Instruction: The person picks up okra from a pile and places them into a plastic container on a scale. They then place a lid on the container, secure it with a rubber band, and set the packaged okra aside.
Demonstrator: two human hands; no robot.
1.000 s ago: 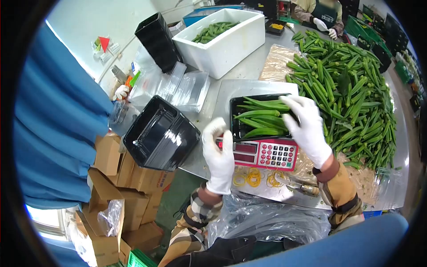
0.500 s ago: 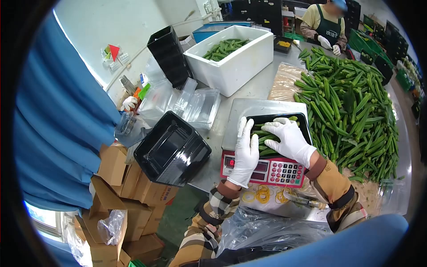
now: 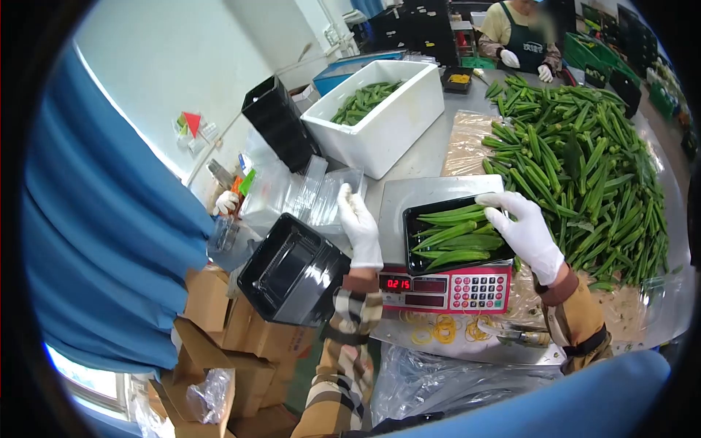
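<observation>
A black plastic tray (image 3: 410, 244) holding several green okra pods (image 3: 456, 237) rests on the metal plate of a red digital scale (image 3: 482, 290), whose display reads 0.215. My right hand (image 3: 529, 237), in a white glove, is over the tray's right end, thumb and fingers apart, touching the pod ends or the rim. My left hand (image 3: 361, 232), also gloved, is raised left of the scale with fingers loosely extended and nothing visible in it. Behind it lie clear plastic containers (image 3: 303, 191). Nested black trays (image 3: 296, 270) sit just to its left.
A large okra heap (image 3: 584, 175) covers the right side of the table. A white foam box (image 3: 394, 139) of okra and a tall black tray stack (image 3: 281, 124) stand behind. Rubber bands (image 3: 444, 328) and a knife (image 3: 511, 334) lie in front. A co-worker (image 3: 522, 44) stands across.
My left hand has left the okra tray and moved left toward the clear containers. My right hand has shifted to the tray's right end, uncovering the pods and the scale's reading.
</observation>
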